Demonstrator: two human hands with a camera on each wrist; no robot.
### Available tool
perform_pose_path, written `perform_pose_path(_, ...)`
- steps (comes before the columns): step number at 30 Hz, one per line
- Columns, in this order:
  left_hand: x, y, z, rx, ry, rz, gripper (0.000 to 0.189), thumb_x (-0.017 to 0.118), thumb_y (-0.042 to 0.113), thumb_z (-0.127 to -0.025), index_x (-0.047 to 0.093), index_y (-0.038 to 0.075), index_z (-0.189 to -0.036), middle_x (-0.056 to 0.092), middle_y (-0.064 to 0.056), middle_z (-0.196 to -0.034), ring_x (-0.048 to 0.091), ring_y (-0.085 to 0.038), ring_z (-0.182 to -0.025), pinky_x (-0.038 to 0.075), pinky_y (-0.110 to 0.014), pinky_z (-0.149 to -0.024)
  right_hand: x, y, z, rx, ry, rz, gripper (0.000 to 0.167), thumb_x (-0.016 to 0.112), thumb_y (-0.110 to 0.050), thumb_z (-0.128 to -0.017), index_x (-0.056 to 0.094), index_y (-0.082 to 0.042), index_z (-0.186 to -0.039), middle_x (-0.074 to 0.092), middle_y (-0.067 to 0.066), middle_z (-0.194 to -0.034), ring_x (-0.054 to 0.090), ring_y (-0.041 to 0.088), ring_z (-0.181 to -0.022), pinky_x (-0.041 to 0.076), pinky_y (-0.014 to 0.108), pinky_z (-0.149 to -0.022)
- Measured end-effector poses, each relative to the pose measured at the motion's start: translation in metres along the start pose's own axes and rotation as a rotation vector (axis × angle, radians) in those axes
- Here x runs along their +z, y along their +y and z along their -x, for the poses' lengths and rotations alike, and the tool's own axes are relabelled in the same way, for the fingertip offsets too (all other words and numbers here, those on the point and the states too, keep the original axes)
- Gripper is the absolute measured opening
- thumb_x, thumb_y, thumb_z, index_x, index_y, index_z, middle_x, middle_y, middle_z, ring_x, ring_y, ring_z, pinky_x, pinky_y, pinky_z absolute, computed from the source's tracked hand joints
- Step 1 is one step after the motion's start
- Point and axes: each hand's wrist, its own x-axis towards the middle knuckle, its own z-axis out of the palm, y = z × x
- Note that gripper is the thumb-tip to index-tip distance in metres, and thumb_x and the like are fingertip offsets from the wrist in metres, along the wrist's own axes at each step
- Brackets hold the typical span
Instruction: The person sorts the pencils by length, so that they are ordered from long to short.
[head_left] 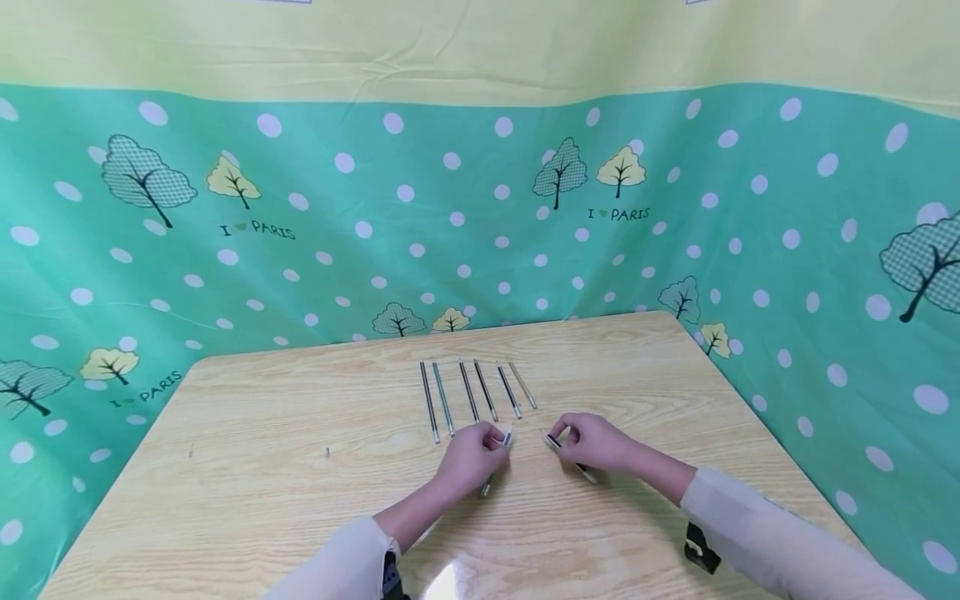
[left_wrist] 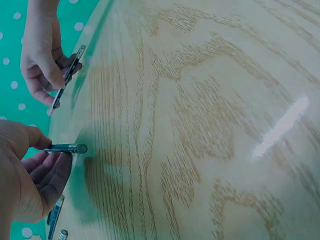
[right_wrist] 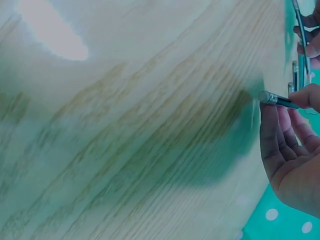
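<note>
My left hand [head_left: 471,458] pinches a dark pencil between thumb and fingers. In the left wrist view that pencil [left_wrist: 67,148] points its blunt end at the camera. To the right, across a short gap, my right hand [head_left: 594,442] pinches a second dark pencil; the right wrist view shows this pencil's [right_wrist: 276,99] pale, metal-banded end sticking out past the thumb. Both pencils slant toward each other at their far ends. Just beyond the hands, several pencils lie side by side, among them a black pencil [head_left: 429,402], a teal pencil [head_left: 443,398] and a tan pencil [head_left: 522,383].
The wood-grain table [head_left: 300,400] runs back to a green dotted cloth [head_left: 420,208], which also hangs along the right side. A tiny dark bit [head_left: 327,452] lies left of the pencils. A bright light reflection shows near the front.
</note>
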Motion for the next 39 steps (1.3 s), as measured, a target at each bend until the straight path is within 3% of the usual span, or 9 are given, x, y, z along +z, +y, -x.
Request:
perform_pose_path(8, -0.001, -0.004, 0.001, 0.020, 0.025, 0.027, 0.018, 0.063, 0.008, -0.079, 0.065, 0.002, -0.097, 0.063, -0.002, -0.077, 0.055, -0.008, -0.065, 0.049, -0.018, -0.057, 0.001, -0.005, -0.003, 0.097, -0.001, -0.179, 0.027, 0.064, -0.006, -0.082, 0.059, -0.001, -0.107, 0.055, 0.003, -0.073, 0.049, 0.012, -0.054, 0.043, 0.022, -0.048)
perform_pose_path(14, -0.003, -0.004, 0.002, -0.030, 0.015, 0.096, 0.024, 0.062, 0.007, -0.080, 0.063, 0.000, -0.103, 0.063, -0.003, -0.080, 0.057, -0.009, -0.063, 0.051, -0.019, -0.054, 0.004, -0.007, -0.005, 0.130, 0.011, -0.256, 0.029, 0.065, -0.008, -0.083, 0.059, 0.000, -0.111, 0.059, 0.006, -0.074, 0.056, 0.014, -0.054, 0.053, 0.031, -0.052)
perform_pose_path(20, -0.002, -0.002, 0.006, -0.095, -0.003, 0.210, 0.026, 0.062, 0.008, -0.084, 0.060, -0.001, -0.108, 0.061, -0.006, -0.083, 0.057, -0.012, -0.055, 0.055, -0.025, -0.050, 0.008, -0.010, -0.007, 0.143, 0.006, -0.347, 0.034, 0.065, -0.009, -0.083, 0.056, 0.003, -0.114, 0.058, 0.006, -0.072, 0.055, 0.014, -0.051, 0.055, 0.031, -0.051)
perform_pose_path(28, 0.001, 0.000, 0.010, -0.136, 0.006, 0.369, 0.028, 0.062, 0.007, -0.085, 0.058, -0.003, -0.111, 0.060, -0.010, -0.084, 0.059, -0.013, -0.054, 0.059, -0.034, -0.053, 0.019, -0.016, -0.010, 0.143, 0.016, -0.384, 0.034, 0.065, -0.008, -0.082, 0.056, 0.002, -0.114, 0.060, 0.005, -0.070, 0.055, 0.013, -0.050, 0.054, 0.029, -0.049)
perform_pose_path(39, 0.002, 0.002, 0.009, -0.199, 0.039, 0.523, 0.038, 0.062, 0.013, -0.086, 0.051, 0.001, -0.121, 0.060, -0.011, -0.095, 0.063, -0.015, -0.063, 0.060, -0.035, -0.057, 0.020, -0.025, -0.011, 0.157, 0.067, -0.453, 0.036, 0.064, -0.005, -0.082, 0.055, 0.002, -0.116, 0.062, 0.010, -0.076, 0.056, 0.014, -0.053, 0.053, 0.026, -0.050)
